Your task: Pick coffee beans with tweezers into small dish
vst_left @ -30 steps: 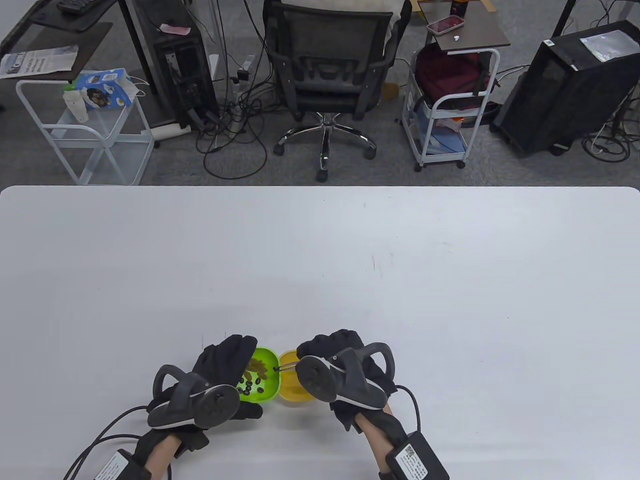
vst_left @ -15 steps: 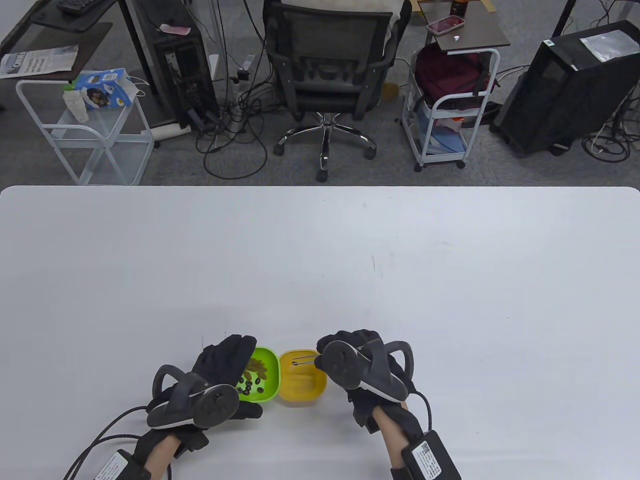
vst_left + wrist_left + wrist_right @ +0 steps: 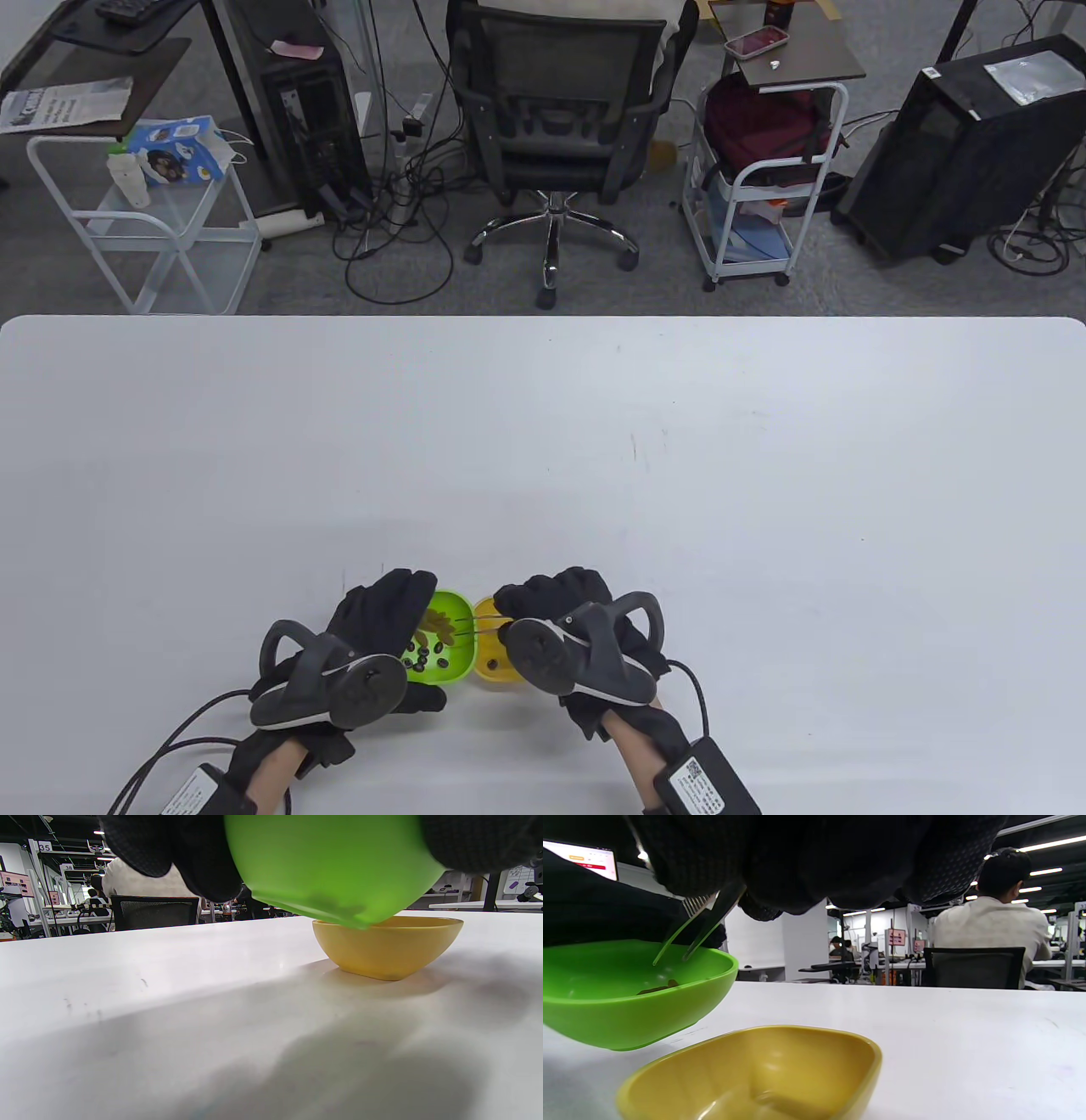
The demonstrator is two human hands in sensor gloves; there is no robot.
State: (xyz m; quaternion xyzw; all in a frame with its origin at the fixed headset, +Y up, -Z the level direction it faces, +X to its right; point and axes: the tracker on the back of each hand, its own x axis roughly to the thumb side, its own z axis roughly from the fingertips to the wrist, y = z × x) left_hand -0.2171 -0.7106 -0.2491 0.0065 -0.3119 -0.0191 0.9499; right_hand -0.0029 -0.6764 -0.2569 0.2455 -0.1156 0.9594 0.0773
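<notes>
My left hand (image 3: 386, 613) holds a green dish (image 3: 451, 671) lifted and tilted off the white table; its underside fills the top of the left wrist view (image 3: 331, 866). Dark coffee beans (image 3: 424, 655) and some pale brown pieces lie in it. My right hand (image 3: 547, 598) grips metal tweezers (image 3: 479, 632). In the right wrist view the tweezers (image 3: 691, 927) reach over the green dish (image 3: 628, 1001) with their tips apart and empty. The yellow dish (image 3: 501, 675) stands to the right of the green one with one dark bean (image 3: 490, 663) in it; it also shows in both wrist views (image 3: 388, 946) (image 3: 755, 1069).
The white table (image 3: 594, 441) stretches far and to both sides of the dishes. Both dishes sit close to the near edge. An office chair (image 3: 556, 102) and carts stand on the floor beyond the table's far edge.
My right hand carried a bean in the tweezers to the right over the yellow dish, then came back left over the green dish. A bean now lies in the yellow dish. The left hand stayed.
</notes>
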